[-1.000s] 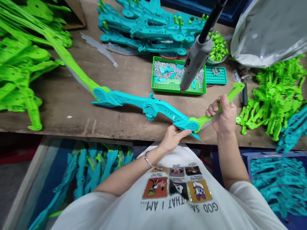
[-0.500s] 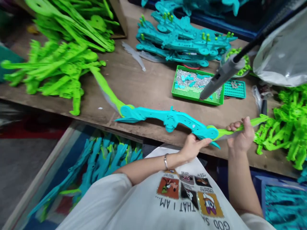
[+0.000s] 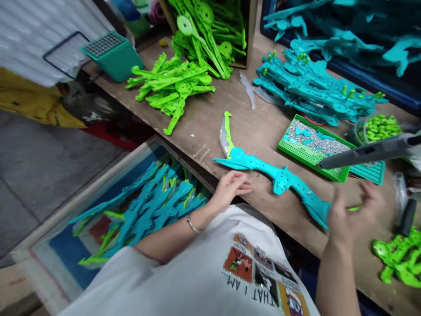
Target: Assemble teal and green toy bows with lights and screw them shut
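Note:
A turquoise plastic toy bow (image 3: 297,181) lies near the table's front edge, a face-like boss at its middle. From its left end sticks up a lime-green arm (image 3: 227,131) with a clear, blade-like strip along it. My left hand (image 3: 232,188) hovers just below the bow's left half, fingers loosely bent and apart, holding nothing. Over the bow's right end is my right hand (image 3: 350,215), smeared by motion, its fingers spread. It hides most of that end; only a bit of green shows beside it.
A grey screwdriver (image 3: 368,151) hangs over a green tray (image 3: 340,177) of screws and small turquoise pieces. Behind are turquoise parts (image 3: 312,83), green parts (image 3: 177,85) and a tub of green pegs (image 3: 378,129). Below left, a bin (image 3: 66,237) holds more bows.
Both hands have let go of the bow, which now lies on the table. My left hand has moved from its right end towards its left half. The view has turned left.

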Tool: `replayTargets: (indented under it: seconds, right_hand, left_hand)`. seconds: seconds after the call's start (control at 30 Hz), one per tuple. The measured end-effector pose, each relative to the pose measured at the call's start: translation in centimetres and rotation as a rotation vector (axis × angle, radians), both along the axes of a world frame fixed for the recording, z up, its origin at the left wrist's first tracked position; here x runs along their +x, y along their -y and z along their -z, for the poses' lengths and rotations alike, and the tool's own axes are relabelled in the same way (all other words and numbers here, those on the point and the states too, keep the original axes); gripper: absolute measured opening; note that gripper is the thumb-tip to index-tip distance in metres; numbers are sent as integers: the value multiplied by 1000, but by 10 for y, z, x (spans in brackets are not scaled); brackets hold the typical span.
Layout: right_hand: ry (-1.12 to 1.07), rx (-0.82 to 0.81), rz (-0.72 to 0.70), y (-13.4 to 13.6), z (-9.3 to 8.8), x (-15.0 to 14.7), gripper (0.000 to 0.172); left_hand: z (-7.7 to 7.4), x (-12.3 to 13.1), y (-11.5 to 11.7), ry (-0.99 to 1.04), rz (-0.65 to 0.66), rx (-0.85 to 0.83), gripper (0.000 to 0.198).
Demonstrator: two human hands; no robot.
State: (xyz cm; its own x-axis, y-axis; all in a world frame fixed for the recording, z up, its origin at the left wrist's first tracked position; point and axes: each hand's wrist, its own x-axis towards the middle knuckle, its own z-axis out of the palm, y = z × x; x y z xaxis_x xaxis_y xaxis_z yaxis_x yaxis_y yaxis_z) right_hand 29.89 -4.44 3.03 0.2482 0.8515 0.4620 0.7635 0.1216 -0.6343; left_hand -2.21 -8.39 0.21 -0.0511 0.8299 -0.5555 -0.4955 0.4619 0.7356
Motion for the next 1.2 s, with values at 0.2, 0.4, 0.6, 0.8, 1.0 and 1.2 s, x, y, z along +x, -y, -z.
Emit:
replayTargets:
  seconds: [0.2, 0.4, 0.6, 0.8, 1.0, 1.2]
  right_hand:
    - [420, -245, -891, -52, -3, -144, 59]
    - [357, -381, -974, -69, 3, -170, 60]
    - [57, -530, -1102, -78, -35, -176, 61]
    - [-405, -877, -1039, -116, -40, -256, 51]
    - [89, -798, -1145, -122, -47, -302, 40]
    - [227, -787, -1036, -97, -46, -286, 52]
  left_hand:
    - [4, -16, -2, 64, -123, -10, 47]
    - [-4, -9, -14, 167, -165, 78, 58]
    - [-11, -9, -14, 231, -212, 156, 46]
    - [-14, -1, -3, 226, -183, 144, 37]
    - [-10, 4, 3, 240, -92, 143, 30]
    - [4, -10, -9, 211, -135, 101, 27]
